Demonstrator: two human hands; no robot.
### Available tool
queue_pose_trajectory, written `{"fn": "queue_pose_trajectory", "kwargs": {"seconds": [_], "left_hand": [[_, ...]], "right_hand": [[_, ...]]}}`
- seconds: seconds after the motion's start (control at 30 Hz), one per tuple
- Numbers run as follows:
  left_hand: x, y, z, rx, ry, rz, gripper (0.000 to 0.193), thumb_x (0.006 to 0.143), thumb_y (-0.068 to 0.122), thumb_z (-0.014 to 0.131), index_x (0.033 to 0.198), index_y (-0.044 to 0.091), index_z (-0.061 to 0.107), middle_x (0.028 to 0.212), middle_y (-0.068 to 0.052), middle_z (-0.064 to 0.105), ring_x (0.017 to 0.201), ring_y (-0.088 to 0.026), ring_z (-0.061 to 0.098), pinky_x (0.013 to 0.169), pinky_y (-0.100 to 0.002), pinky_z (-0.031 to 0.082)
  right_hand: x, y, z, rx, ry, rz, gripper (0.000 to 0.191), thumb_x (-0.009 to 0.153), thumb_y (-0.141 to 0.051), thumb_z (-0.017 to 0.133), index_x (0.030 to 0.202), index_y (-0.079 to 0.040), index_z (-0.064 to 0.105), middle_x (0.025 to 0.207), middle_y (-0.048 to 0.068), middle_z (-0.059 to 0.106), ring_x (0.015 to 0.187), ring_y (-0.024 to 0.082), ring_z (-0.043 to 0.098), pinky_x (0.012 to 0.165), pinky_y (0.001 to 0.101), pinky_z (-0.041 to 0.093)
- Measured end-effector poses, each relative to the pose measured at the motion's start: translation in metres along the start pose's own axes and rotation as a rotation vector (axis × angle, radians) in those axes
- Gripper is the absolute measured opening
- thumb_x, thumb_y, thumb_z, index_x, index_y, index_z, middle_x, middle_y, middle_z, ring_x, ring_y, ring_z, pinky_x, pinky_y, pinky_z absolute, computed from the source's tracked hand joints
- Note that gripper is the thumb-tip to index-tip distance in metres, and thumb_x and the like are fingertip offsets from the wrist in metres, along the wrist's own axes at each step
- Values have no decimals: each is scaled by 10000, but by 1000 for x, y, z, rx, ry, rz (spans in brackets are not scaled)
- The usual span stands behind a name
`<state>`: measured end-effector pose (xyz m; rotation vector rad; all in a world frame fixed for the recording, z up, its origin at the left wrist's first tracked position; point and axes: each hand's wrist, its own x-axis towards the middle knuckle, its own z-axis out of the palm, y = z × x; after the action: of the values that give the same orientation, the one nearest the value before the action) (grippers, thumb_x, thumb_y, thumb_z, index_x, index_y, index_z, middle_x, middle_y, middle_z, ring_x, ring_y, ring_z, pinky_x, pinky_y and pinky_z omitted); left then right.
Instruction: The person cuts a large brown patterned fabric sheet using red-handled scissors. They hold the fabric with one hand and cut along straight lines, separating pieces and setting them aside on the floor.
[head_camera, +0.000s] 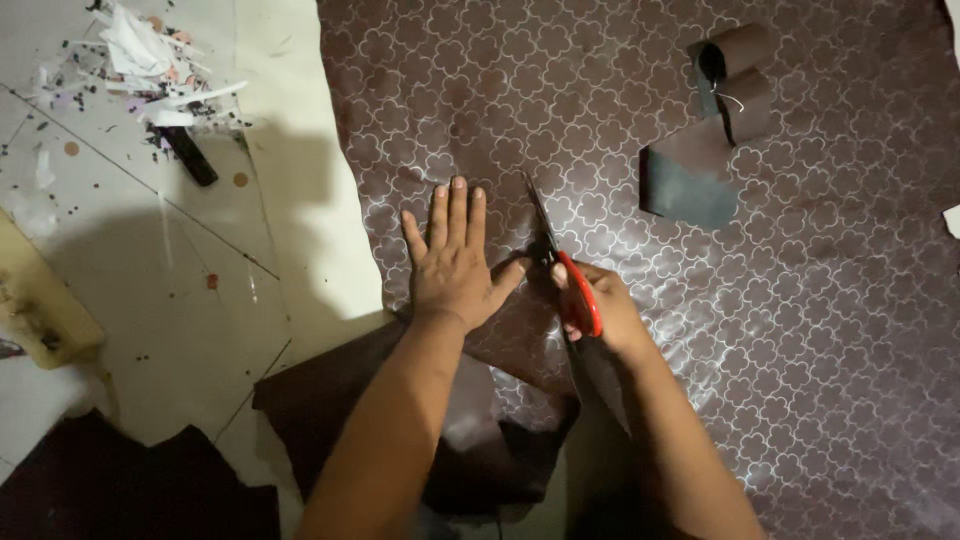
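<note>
Head cam looks straight down at my two hands on a big sheet of brown fabric (760, 330) with a shiny clover pattern, spread out over the tiled floor (160, 290)

My left hand (452, 262) lies flat on the cloth, palm down, fingers together and pointing away from me, thumb stuck out toward the blades. My right hand (600, 308) is curled through the red handles of the scissors (556, 258), just to the right of my left thumb, with the blades pointing away from me and lying on the fabric. Can't really tell how far apart the blades are from this angle, they look nearly together

How I'd do this bit well, for what it's worth: keep the flat hand close beside the cut line so the slippery cloth doesn't creep, but keep that thumb clear of the blades. Lower blade riding along the floor, long slow bites, don't snap the tips fully closed or you get little jagged nicks. Following a row of the clover print seems the easiest way to stay straight

Beyond my right hand, further up the sheet, sits a curled offcut strip (715, 120). Way off past my left hand there's a pile of paper scraps (150, 60) on the tiles, and darker cloth (330, 400) bunched under my forearms
</note>
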<state>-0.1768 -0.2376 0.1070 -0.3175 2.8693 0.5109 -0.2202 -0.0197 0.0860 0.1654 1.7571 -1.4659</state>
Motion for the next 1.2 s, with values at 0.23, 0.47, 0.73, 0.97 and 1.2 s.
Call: {"fn": "queue_pose_trajectory", "kwargs": {"seconds": [0.23, 0.47, 0.73, 0.97, 1.2], "left_hand": [[2, -1, -4, 48, -44, -3, 1091, 819, 665, 605, 1618, 78, 148, 1702, -140, 84, 1567, -317, 34, 1188, -660, -51], [4, -2, -1, 57, -40, 5, 1012, 883, 671, 501, 1606, 70, 129, 1693, -143, 50, 1561, -319, 8, 1187, -660, -61], [3, -2, -2, 40, -60, -19, 941, 913, 603, 491, 1620, 84, 149, 1708, -139, 56, 1568, -313, 23, 1202, -655, -48], [4, -6, 5, 20, 32, 9, 880, 935, 548, 482, 1613, 82, 169, 1698, -124, 88, 1565, -304, 32, 1197, -654, -56], [2, -6, 7, 8, 4, -1, 886, 922, 529, 494, 1619, 87, 171, 1706, -116, 85, 1574, -298, 24, 1203, -648, -68]], "right_hand": [[-4, -3, 6, -63, 89, 4, 442, 920, -443, 694, 901, -1, 690, 541, 48, 581, 409, 133, 543, 388, 284, 445], [16, -8, 12, -56, 96, -14, 469, 952, -452, 715, 988, 16, 718, 673, -33, 539, 558, 71, 454, 488, 253, 366], [12, -6, 34, 97, 152, 3, 424, 930, -441, 682, 955, -20, 720, 656, -43, 567, 544, 79, 448, 484, 254, 344], [24, -13, 42, 273, 80, -105, 416, 1010, -446, 632, 895, -47, 668, 689, -53, 541, 580, 65, 438, 513, 240, 344], [19, -13, 39, 152, 97, -117, 448, 979, -480, 645, 871, -48, 687, 639, -37, 533, 535, 81, 443, 483, 256, 345]]}}
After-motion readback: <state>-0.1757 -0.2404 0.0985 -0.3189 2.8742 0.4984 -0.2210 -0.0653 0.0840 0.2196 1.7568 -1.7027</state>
